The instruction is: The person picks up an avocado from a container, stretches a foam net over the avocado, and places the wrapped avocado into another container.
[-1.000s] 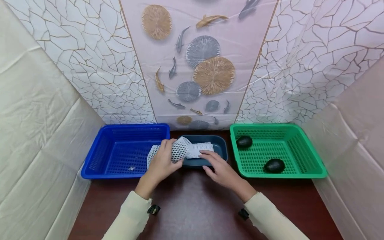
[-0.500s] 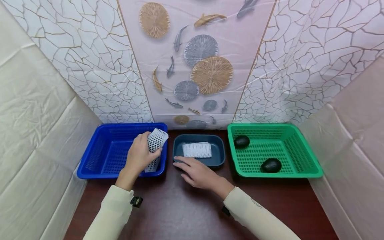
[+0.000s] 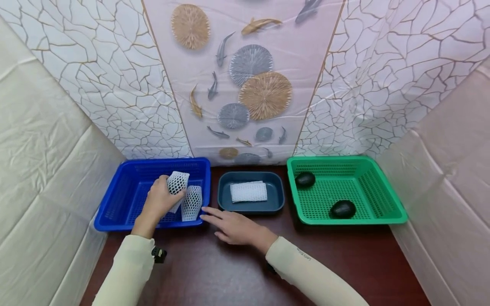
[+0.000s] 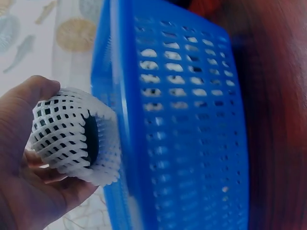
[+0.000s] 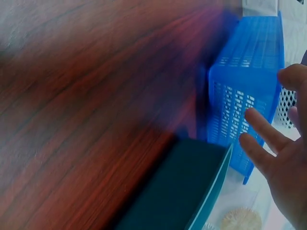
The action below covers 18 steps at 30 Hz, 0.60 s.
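Observation:
My left hand (image 3: 155, 202) grips an avocado in a white foam net (image 3: 178, 182) over the inside of the blue basket (image 3: 122, 206). Through the net's open end, the left wrist view shows the dark fruit (image 4: 91, 139). A second white foam net (image 3: 192, 204), with its mesh spread, stands against the basket's right side. At that basket's near right corner is my right hand (image 3: 237, 227), fingers extended and holding nothing. The right wrist view has its fingers (image 5: 261, 127) spread in front of the basket wall.
Between the two baskets sits a small dark blue-grey tray (image 3: 250, 209) with flat white foam nets (image 3: 249, 192) in it. To the right, a green basket (image 3: 325, 193) holds two bare dark avocados (image 3: 342, 209). A patterned cloth wall stands behind.
My left hand has carried the netted avocado left from the tray into the blue basket, where another net now shows beside it. My right hand has moved left from the tray to the basket's corner.

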{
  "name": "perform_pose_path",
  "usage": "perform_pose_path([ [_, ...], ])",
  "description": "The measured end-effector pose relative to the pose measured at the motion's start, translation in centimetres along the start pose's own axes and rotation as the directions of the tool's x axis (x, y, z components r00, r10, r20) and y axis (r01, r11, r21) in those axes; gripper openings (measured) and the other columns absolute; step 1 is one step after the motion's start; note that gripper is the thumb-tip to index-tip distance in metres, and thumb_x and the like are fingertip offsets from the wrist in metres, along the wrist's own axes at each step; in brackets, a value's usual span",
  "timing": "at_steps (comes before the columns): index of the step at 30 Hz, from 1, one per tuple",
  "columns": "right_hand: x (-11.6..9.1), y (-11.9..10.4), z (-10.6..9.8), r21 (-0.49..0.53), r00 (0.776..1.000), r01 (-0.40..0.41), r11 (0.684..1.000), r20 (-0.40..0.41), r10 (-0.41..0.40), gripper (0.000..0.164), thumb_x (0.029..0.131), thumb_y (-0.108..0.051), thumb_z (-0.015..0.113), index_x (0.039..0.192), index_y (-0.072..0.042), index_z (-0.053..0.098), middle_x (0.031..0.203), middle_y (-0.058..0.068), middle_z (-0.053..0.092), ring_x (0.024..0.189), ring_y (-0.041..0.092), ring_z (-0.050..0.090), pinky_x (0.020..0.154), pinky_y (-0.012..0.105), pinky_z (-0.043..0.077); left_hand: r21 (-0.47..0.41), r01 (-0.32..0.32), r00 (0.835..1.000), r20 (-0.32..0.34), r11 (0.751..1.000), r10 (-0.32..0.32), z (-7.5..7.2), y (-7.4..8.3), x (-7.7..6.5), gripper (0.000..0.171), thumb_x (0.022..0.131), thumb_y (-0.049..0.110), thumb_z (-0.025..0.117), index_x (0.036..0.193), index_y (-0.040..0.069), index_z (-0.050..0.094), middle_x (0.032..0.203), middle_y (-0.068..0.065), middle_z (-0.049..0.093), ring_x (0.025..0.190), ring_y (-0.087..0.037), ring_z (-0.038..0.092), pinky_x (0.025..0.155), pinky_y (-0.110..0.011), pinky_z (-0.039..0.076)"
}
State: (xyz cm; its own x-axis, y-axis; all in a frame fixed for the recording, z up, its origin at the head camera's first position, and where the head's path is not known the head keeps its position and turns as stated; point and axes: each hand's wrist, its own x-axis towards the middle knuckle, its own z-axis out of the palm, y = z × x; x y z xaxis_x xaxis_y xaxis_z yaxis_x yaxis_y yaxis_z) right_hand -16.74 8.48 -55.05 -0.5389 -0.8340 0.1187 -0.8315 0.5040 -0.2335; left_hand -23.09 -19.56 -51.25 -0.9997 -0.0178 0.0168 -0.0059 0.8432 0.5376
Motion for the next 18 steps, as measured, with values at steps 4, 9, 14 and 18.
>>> perform_pose_path([
  [4, 0.2, -0.3, 0.3, 0.009, 0.997, -0.023, 1.0, 0.07, 0.022, 0.069, 0.104, -0.028, 0.061, 0.164, -0.022, 0.028, 0.173, -0.001, 0.02, 0.125, 0.015, 0.062, 0.098, 0.032, 0.054, 0.005, 0.041, 0.999, 0.027, 0.999, -0.042, 0.2, -1.3, 0.6, 0.083, 0.092, 0.044, 0.071, 0.145, -0.011, 0.04, 0.133, -0.037, 0.055, 0.111, -0.05, 0.062, 0.086, -0.061, 0.053],
  [9, 0.2, -0.2, 0.3, 0.017, 0.993, -0.054, 0.998, 0.104, 0.052, 0.067, 0.105, -0.029, 0.06, 0.164, -0.024, 0.029, 0.173, -0.003, 0.019, 0.125, 0.016, 0.061, 0.1, 0.033, 0.053, -0.005, 0.089, 0.994, 0.067, 0.996, -0.088, 0.5, -2.3, 1.2, 0.083, 0.092, 0.045, 0.071, 0.145, -0.011, 0.039, 0.129, -0.037, 0.058, 0.11, -0.05, 0.063, 0.087, -0.06, 0.053],
  [14, 0.4, 0.1, 0.7, -0.006, 0.994, -0.023, 1.0, 0.105, 0.023, 0.068, 0.105, -0.03, 0.06, 0.164, -0.024, 0.027, 0.173, -0.002, 0.018, 0.129, 0.016, 0.058, 0.104, 0.033, 0.05, 0.036, 0.178, 0.978, 0.107, 0.983, -0.181, 0.7, -2.8, 1.5, 0.092, 0.093, 0.049, 0.068, 0.152, -0.012, 0.032, 0.138, -0.041, 0.052, 0.118, -0.054, 0.059, 0.092, -0.063, 0.051],
  [18, 0.6, 0.2, 0.8, -0.017, 0.994, 0.005, 1.0, 0.107, -0.003, 0.07, 0.104, -0.03, 0.061, 0.165, -0.021, 0.026, 0.174, 0.0, 0.017, 0.131, 0.017, 0.057, 0.105, 0.033, 0.05, 0.081, 0.234, 0.963, 0.119, 0.969, -0.242, 0.9, -3.1, 1.6, 0.096, 0.094, 0.05, 0.065, 0.154, -0.014, 0.026, 0.142, -0.042, 0.048, 0.123, -0.055, 0.055, 0.096, -0.064, 0.049],
])
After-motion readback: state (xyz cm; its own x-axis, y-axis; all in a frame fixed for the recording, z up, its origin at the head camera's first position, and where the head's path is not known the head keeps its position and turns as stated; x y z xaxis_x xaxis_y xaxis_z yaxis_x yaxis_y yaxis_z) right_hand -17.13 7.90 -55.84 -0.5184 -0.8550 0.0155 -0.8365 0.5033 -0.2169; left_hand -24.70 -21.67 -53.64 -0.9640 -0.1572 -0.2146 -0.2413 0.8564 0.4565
